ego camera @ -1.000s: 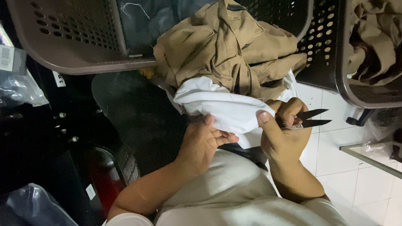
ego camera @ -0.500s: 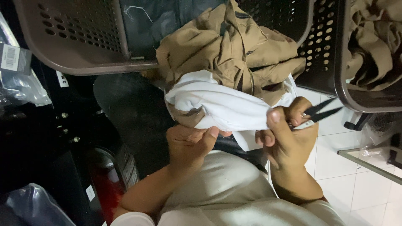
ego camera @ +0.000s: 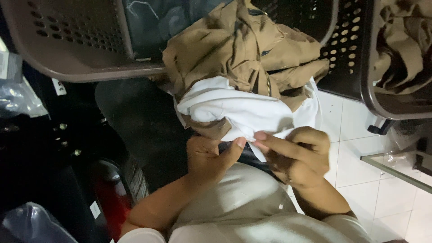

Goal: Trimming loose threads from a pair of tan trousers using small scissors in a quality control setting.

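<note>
Dim, left side shadowed, slightly soft.

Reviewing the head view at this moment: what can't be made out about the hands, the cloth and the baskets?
- Right hand: curled fingers hide the palm, so anything in its grip cannot be told.
- White cloth: the tan garment covers its upper part; its full shape is hidden.
- Left basket: cut off by the top edge; contents unseen.
- Left hand: its fingers are hidden under the cloth.

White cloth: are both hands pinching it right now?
Yes. The left hand and right hand both pinch the lower edge of the white cloth, thumbs nearly meeting.
</note>
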